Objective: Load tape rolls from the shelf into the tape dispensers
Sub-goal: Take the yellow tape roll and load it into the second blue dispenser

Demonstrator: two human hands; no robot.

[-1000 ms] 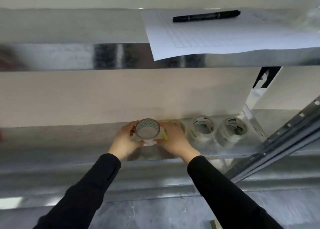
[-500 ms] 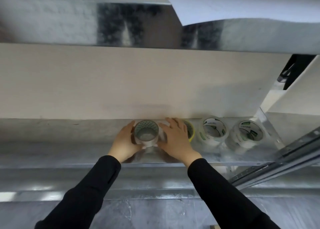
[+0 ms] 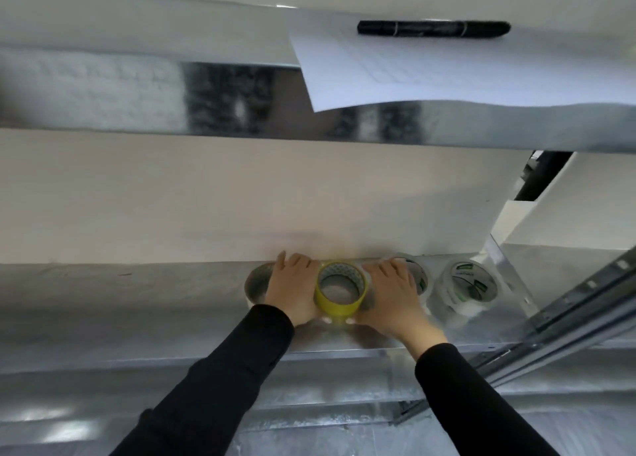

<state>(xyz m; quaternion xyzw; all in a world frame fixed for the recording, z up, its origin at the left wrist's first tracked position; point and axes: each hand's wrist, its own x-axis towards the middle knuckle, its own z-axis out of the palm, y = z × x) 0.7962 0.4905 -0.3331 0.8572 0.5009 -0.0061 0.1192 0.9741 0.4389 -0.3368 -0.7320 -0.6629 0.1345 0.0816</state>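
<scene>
Head view: the yellow tape roll (image 3: 331, 304) stands on the shelf (image 3: 137, 300) towards its back edge, clasped between left hand (image 3: 292, 292) and right hand (image 3: 392, 295), thumbs curled round its front. Probably light, stiff and smooth-sided, so gripping opposite outer walls suits it.

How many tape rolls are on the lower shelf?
4, in a row: a pale roll behind the left hand, the yellow roll between both hands, a white roll behind the right hand, a last roll at far right. More may be hidden.
</scene>
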